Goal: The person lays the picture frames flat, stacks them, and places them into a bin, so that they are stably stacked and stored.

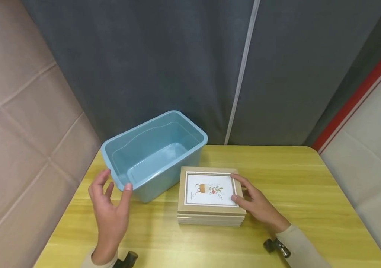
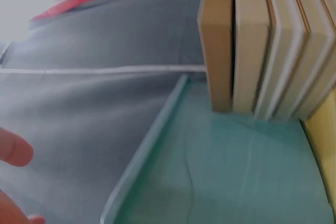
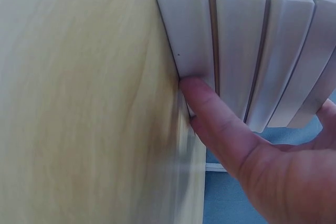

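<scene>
A stack of several picture frames (image 1: 211, 219) lies on the table, the top one facing up with a print of a deer-like figure and plants. My right hand (image 1: 259, 204) is at the stack's right side, thumb and a finger on the top frame's border. In the right wrist view, a finger (image 3: 220, 124) touches the side of the lowest frame. My left hand (image 1: 110, 212) is at the near left corner of a blue plastic bin (image 1: 167, 186), fingers spread around the rim. Whether it touches the rim I cannot tell. The left wrist view shows fingertips (image 2: 13, 148) apart from the bin.
The yellow wood-look table (image 1: 277, 175) runs up to a dark grey curtain (image 1: 143, 63) behind the bin. Pale quilted fabric (image 1: 26, 130) hangs at the left, and a white panel with a red edge (image 1: 361, 93) stands at the right.
</scene>
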`<state>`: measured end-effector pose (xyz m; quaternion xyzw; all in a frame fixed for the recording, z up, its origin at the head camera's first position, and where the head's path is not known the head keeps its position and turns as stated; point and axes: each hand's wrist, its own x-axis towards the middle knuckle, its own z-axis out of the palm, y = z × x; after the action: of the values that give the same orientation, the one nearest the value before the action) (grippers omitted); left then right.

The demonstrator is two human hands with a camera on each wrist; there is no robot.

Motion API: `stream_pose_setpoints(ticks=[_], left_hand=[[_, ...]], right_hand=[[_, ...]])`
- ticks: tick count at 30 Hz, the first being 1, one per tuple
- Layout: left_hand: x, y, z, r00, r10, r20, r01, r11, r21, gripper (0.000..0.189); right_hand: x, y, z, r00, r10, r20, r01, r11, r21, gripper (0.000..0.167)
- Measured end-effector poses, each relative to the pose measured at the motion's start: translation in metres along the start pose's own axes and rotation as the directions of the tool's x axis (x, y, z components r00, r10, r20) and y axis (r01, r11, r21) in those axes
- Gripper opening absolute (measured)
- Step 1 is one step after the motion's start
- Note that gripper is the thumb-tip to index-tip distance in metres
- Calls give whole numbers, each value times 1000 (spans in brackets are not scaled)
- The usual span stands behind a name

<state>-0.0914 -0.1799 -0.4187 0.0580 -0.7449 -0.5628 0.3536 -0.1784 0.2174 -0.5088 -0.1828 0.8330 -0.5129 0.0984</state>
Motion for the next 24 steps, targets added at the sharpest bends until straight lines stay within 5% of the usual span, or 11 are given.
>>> stream_pose_setpoints(ticks=[2, 5, 8, 13, 18, 24], left_hand=[[-4, 4, 2, 997, 72, 13, -71, 991, -110, 61], [-11, 6, 7, 982, 173, 71, -144, 942, -303, 58], [-18, 5, 13, 960, 214, 179, -119, 894, -432, 54], [-27, -4, 27, 919, 78, 386, 66, 937, -344, 46], [-30, -27, 42, 862, -57, 503, 183, 962, -204, 52], [-32, -53, 57, 758, -210, 617, 302, 952, -47, 65]], right_hand=[[0, 0, 0, 1000, 0, 3, 0, 1000, 2, 65], [0, 1, 0, 1000, 0, 14, 0, 1000, 10, 65], [0, 1, -1, 1000, 20, 20, -21, 999, 25, 66], [1, 2, -4, 998, 47, 30, -48, 997, 56, 66], [1, 0, -6, 997, 57, 47, -60, 997, 49, 65], [1, 0, -4, 998, 48, 38, -49, 998, 27, 64]])
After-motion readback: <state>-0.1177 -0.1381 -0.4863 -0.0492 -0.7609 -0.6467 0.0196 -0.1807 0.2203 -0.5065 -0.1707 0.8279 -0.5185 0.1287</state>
